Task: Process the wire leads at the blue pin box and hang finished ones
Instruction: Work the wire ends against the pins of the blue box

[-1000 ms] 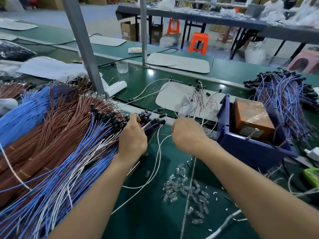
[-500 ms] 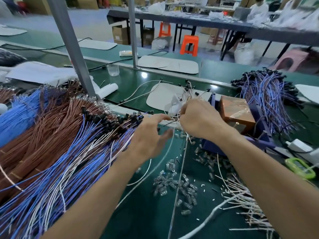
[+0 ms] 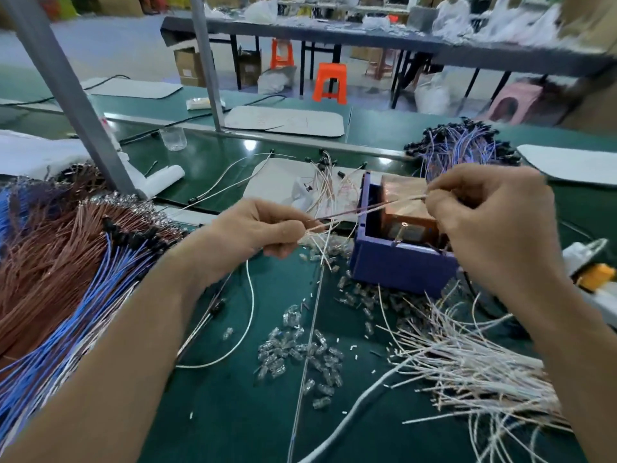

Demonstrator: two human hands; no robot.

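Observation:
The blue pin box [image 3: 397,265] stands on the green bench at centre right with a copper-coloured block [image 3: 405,202] inside. My left hand [image 3: 257,228] pinches one end of a few thin wire leads [image 3: 364,208] just left of the box. My right hand [image 3: 490,212] pinches their other end above the box's far right side. The leads stretch taut between both hands over the box. A large fan of brown, blue and white leads [image 3: 66,262] lies at the left.
White cut wires [image 3: 467,365] are heaped at lower right. Small clear plastic housings [image 3: 300,355] are scattered in front of the box. A bundle of blue leads [image 3: 464,148] lies behind the box. A grey post [image 3: 66,95] rises at left. A yellow tool [image 3: 597,275] lies at the right edge.
Both hands left the fan of leads at the left and moved right to the blue box. The leads they took are now pulled straight, my right hand raised above the box.

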